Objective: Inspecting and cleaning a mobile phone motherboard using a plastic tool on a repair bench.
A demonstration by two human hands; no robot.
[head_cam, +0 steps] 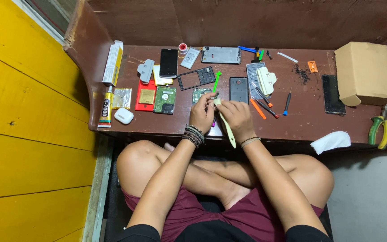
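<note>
My left hand [202, 114] and my right hand [237, 117] meet near the front edge of a brown wooden desk [310, 121]. In my right hand is a cream-handled brush [227, 127], its handle slanting down toward my lap. My left hand pinches a small part against the brush head; the part itself is mostly hidden by my fingers. A green circuit board [199, 94] lies just beyond my left hand. A dark phone back [238, 89] lies beyond my right hand.
Phone frames, a red battery [145, 95], a hard drive board [165, 99], screwdrivers [287, 102] and picks lie across the desk. A cardboard box [364, 73] stands at right, pliers [380, 127] at the right edge, a glue tube [106, 107] and white earbud case [123, 115] at left. A yellow wall is on the left.
</note>
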